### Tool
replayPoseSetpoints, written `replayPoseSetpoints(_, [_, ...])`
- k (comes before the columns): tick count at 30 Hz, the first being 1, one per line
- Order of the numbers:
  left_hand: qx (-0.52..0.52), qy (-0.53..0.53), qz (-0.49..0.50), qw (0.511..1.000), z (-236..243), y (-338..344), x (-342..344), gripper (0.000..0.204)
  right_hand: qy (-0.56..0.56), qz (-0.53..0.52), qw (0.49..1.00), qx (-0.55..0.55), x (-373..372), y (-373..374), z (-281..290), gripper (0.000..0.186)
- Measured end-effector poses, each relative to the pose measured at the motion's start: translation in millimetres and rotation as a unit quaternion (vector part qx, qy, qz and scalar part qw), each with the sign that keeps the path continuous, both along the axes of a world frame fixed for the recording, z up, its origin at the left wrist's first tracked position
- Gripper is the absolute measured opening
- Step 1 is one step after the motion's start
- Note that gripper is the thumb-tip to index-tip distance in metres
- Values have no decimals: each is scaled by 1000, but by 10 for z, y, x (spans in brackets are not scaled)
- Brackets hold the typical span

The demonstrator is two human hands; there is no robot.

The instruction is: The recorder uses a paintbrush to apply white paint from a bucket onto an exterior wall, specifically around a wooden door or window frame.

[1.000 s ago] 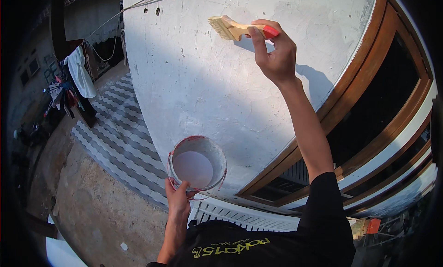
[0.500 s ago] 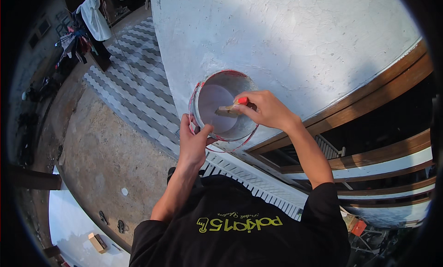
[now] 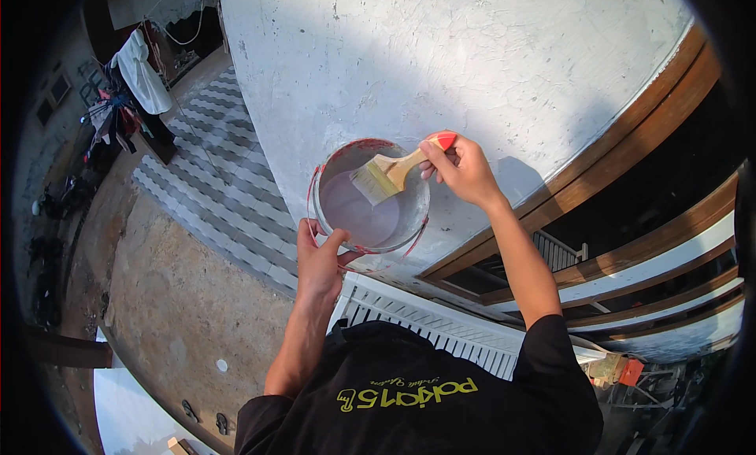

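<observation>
My left hand grips the near left rim of a paint bucket, thumb over the edge and fingers outside. Pale, whitish paint lies in the bottom of the bucket, which has red smears round its rim. In my right hand is a flat paintbrush with a wooden handle and a red tip, held by the handle's end. Its wet, pale bristles hang over the bucket's opening, above the paint, pointing down and left.
A rough white wall rises just beyond the bucket. Brown wooden frames run along the right. Below me is a white slatted bench-like surface. Patterned tiles and bare ground spread to the left, with hanging laundry farther off.
My right hand has lifted the paintbrush up out of the bucket's inside, so its handle and bristles now show fully. The bucket sits slightly lower and more left in view.
</observation>
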State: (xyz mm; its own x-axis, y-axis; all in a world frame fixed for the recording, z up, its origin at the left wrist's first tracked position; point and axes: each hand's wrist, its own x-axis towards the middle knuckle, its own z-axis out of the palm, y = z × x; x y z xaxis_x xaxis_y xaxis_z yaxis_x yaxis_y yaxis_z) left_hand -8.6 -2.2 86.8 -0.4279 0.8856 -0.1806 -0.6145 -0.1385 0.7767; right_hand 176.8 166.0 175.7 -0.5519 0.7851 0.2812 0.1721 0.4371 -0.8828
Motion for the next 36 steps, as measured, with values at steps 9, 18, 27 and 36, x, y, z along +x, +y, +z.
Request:
replayPoseSetpoints(9, [4, -9, 15, 1000, -118, 64, -123, 29, 314, -111, 915, 229, 17, 186, 1400, 28])
replayPoseSetpoints(18, [9, -53, 13, 998, -189, -57, -289, 35, 134, -220, 625, 737, -119, 685, 2207, 14])
replayPoseSetpoints(27, [-50, -38, 18, 998, -524, -250, -425, 40, 127, -146, 712, 676, -454, 523, 2129, 16])
replayPoseSetpoints(36, [-92, -55, 13, 994, -852, -592, -563, 54, 281, -239, 629, 685, 211, 375, 2442, 11])
